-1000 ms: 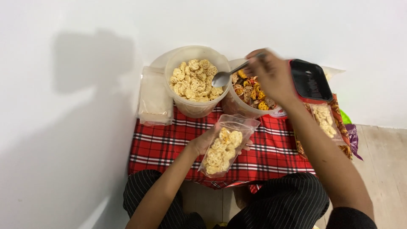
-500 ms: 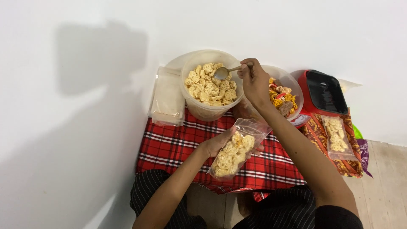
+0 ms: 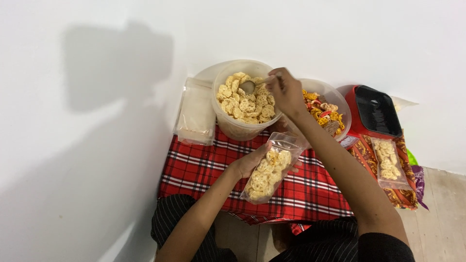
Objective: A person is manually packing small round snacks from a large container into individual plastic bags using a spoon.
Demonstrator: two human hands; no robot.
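Right hand clamped on a spoon, bowl down among the pale round crackers in the clear tub at the far edge of the red checked cloth. Left hand closed around a small clear bag, partly filled with the same crackers, held open above the cloth's middle. Likely risks: crackers spilling past the bag's narrow mouth, or crushing under a tight hold. Second tub, just beside on the right, full of mixed coloured snacks. Filled bag near the right edge.
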